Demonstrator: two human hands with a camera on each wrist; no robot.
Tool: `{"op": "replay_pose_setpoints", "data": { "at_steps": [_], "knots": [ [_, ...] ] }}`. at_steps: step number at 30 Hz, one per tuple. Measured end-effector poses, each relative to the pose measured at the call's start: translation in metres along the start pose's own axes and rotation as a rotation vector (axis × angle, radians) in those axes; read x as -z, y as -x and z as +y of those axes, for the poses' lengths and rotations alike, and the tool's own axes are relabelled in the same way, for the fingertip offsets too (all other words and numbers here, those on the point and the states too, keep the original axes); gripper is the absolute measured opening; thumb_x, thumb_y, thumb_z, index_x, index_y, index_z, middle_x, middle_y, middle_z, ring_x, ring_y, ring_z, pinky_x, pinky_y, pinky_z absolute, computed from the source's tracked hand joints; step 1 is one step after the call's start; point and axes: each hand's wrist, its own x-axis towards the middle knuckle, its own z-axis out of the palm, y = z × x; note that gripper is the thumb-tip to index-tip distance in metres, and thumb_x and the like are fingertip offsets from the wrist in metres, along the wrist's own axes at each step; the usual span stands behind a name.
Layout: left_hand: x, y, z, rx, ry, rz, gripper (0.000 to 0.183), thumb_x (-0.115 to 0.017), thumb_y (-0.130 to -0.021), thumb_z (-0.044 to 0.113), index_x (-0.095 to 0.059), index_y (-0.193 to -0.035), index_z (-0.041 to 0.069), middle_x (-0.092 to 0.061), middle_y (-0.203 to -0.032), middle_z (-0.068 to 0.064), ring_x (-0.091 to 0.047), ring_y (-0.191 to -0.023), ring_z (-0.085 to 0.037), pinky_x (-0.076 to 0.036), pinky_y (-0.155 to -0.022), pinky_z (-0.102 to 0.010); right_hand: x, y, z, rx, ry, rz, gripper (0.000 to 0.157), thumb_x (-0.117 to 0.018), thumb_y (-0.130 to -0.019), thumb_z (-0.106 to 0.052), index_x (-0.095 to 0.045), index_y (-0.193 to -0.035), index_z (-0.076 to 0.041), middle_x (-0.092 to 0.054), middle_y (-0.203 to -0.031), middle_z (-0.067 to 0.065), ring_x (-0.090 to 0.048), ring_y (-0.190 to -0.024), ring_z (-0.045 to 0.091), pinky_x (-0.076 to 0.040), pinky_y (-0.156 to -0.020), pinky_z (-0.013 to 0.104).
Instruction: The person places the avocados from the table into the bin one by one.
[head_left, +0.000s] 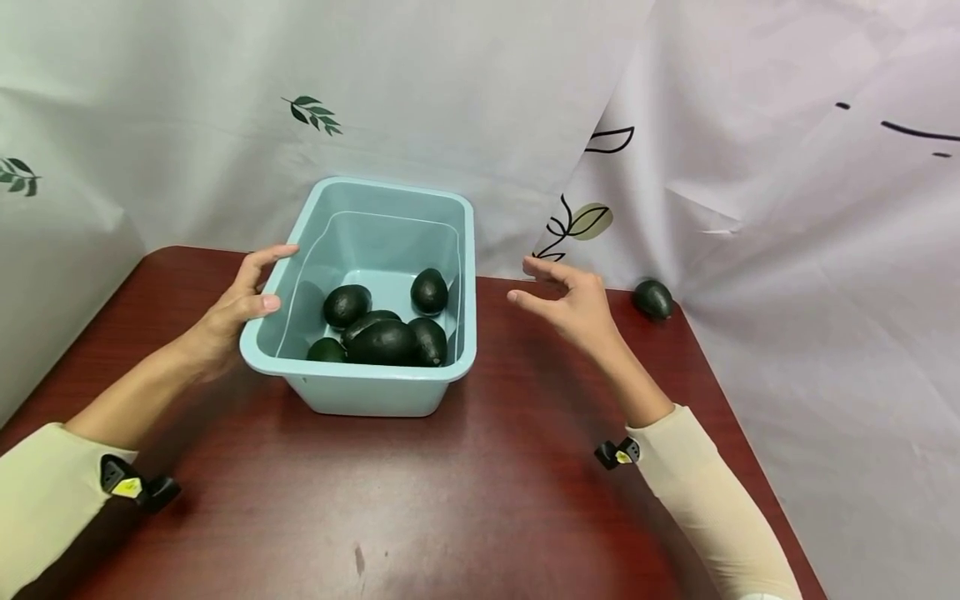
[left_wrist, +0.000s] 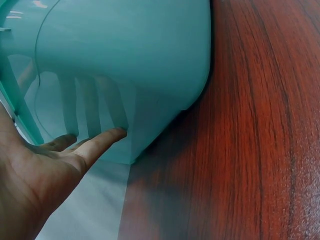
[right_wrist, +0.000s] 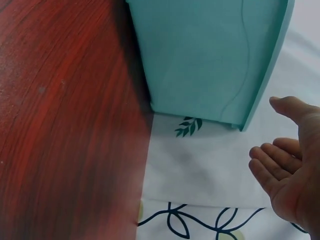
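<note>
A light blue plastic bin (head_left: 378, 393) stands on the table with several dark green avocados (head_left: 382, 342) in it. My left hand (head_left: 225, 321) is at its left side, thumb and index finger by the rim. From the left wrist view, the left fingers (left_wrist: 95, 147) reach out fairly straight and touch the outer wall of the bin (left_wrist: 135, 50). To the right of the bin, my right hand (head_left: 573, 308) is held in the air with fingers spread and nothing in it. A gap separates it from the bin wall (right_wrist: 200, 60) in the right wrist view.
One more avocado (head_left: 653, 299) lies at the far right corner of the reddish-brown table (head_left: 450, 500). White cloth (head_left: 480, 100) with leaf prints hangs behind the table and along its sides.
</note>
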Motion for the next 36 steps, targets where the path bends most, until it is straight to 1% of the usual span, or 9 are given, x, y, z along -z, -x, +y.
{"op": "replay_pose_setpoints", "data": {
  "at_steps": [12, 16, 21, 24, 26, 28, 30, 32, 36],
  "knots": [
    [0.004, 0.001, 0.001, 0.0, 0.008, 0.005, 0.068, -0.054, -0.104, 0.024, -0.036, -0.167, 0.043, -0.04, -0.149, -0.004, -0.065, -0.12, -0.018, -0.061, -0.086, -0.031, 0.002, -0.003, 0.008, -0.027, 0.016, -0.003, 0.06, -0.094, -0.092, -0.033, -0.077, -0.147, -0.015, -0.081, -0.141, 0.007, -0.075, -0.137, 0.025, -0.055, -0.12, 0.052],
    [0.002, 0.001, 0.0, 0.001, 0.003, -0.001, 0.068, -0.054, -0.104, 0.024, -0.036, -0.167, 0.043, -0.042, -0.148, -0.004, -0.066, -0.12, -0.017, -0.062, -0.086, -0.032, 0.007, 0.0, 0.017, -0.048, 0.023, 0.005, 0.059, -0.094, -0.093, -0.033, -0.077, -0.147, -0.014, -0.08, -0.142, 0.007, -0.075, -0.137, 0.025, -0.056, -0.117, 0.052],
    [-0.001, 0.0, -0.001, 0.003, -0.005, -0.006, 0.068, -0.054, -0.104, 0.025, -0.036, -0.167, 0.044, -0.043, -0.149, -0.006, -0.068, -0.12, -0.018, -0.063, -0.086, -0.033, 0.013, 0.005, 0.031, -0.076, 0.015, 0.016, 0.059, -0.094, -0.094, -0.032, -0.076, -0.147, -0.013, -0.079, -0.143, 0.009, -0.074, -0.139, 0.027, -0.056, -0.117, 0.057],
    [-0.001, 0.0, -0.001, 0.001, -0.009, -0.002, 0.068, -0.054, -0.104, 0.025, -0.036, -0.167, 0.044, -0.042, -0.149, -0.006, -0.067, -0.12, -0.018, -0.063, -0.086, -0.033, 0.016, 0.007, 0.038, -0.096, 0.002, 0.02, 0.06, -0.093, -0.095, -0.033, -0.075, -0.148, -0.013, -0.079, -0.144, 0.011, -0.074, -0.138, 0.029, -0.057, -0.115, 0.056],
    [-0.001, 0.001, -0.001, -0.001, -0.003, 0.0, 0.067, -0.054, -0.105, 0.024, -0.037, -0.167, 0.043, -0.043, -0.149, -0.007, -0.067, -0.12, -0.018, -0.063, -0.086, -0.033, 0.019, 0.007, 0.042, -0.118, -0.006, 0.026, 0.06, -0.093, -0.095, -0.034, -0.075, -0.148, -0.013, -0.079, -0.144, 0.011, -0.076, -0.137, 0.03, -0.06, -0.112, 0.048],
    [-0.001, 0.001, -0.001, -0.005, -0.004, -0.001, 0.067, -0.054, -0.105, 0.024, -0.037, -0.167, 0.043, -0.043, -0.149, -0.007, -0.067, -0.12, -0.017, -0.063, -0.086, -0.033, 0.023, 0.008, 0.046, -0.136, -0.01, 0.036, 0.06, -0.093, -0.095, -0.034, -0.075, -0.148, -0.012, -0.079, -0.144, 0.012, -0.076, -0.135, 0.032, -0.063, -0.107, 0.035],
    [-0.001, 0.001, -0.001, -0.008, -0.001, 0.0, 0.067, -0.054, -0.105, 0.023, -0.037, -0.167, 0.043, -0.044, -0.149, -0.007, -0.068, -0.12, -0.017, -0.063, -0.086, -0.033, 0.027, 0.009, 0.051, -0.144, -0.015, 0.049, 0.06, -0.093, -0.095, -0.033, -0.075, -0.147, -0.01, -0.079, -0.143, 0.013, -0.077, -0.134, 0.034, -0.062, -0.099, 0.021],
    [0.0, 0.001, -0.001, -0.01, -0.003, 0.0, 0.067, -0.054, -0.105, 0.023, -0.037, -0.167, 0.043, -0.044, -0.148, -0.006, -0.068, -0.12, -0.017, -0.063, -0.086, -0.033, 0.031, 0.009, 0.057, -0.144, -0.015, 0.069, 0.059, -0.093, -0.095, -0.031, -0.075, -0.146, -0.008, -0.079, -0.143, 0.015, -0.077, -0.132, 0.037, -0.058, -0.092, 0.01],
    [0.0, 0.001, 0.0, -0.008, -0.004, -0.005, 0.067, -0.054, -0.105, 0.024, -0.037, -0.167, 0.043, -0.043, -0.149, -0.007, -0.067, -0.121, -0.018, -0.063, -0.086, -0.033, 0.04, 0.011, 0.07, -0.157, -0.027, 0.114, 0.057, -0.093, -0.096, -0.027, -0.076, -0.144, -0.004, -0.079, -0.141, 0.019, -0.078, -0.13, 0.039, -0.056, -0.089, 0.006]
  ]
}}
